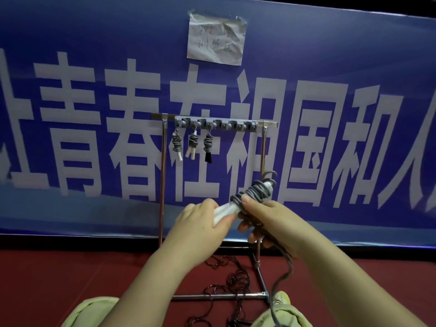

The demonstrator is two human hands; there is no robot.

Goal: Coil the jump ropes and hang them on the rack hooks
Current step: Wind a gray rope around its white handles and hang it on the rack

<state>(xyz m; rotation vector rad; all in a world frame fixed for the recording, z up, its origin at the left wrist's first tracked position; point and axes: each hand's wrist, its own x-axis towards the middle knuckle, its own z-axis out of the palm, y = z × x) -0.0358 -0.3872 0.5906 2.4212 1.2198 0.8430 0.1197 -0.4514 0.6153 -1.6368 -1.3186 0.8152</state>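
**In the centre of the frame: a fourth rope is being wound for the rack**

Across the whole upper part of the frame hangs a blue banner (pixel 70 31) of smooth cloth with big white characters; a creased paper note (pixel 215 40) is taped at its top centre. Before it stands the metal rack (pixel 162 185), thin shiny tubes, with a grey plastic hook bar (pixel 215 123) on top. Three coiled ropes (pixel 193 142) hang from the left hooks, so the right hooks are free.

In the lower centre, the left hand (pixel 200 223) grips the white handles (pixel 225 212), probably to keep them steady. The right hand (pixel 266 220) pinches the grey jump rope (pixel 253 192) against the tight coil, I think so it cannot loosen; the loose tail falls toward the lower right. A dark rope (pixel 236 279), thin and tangled, lies on the red floor (pixel 59 279).
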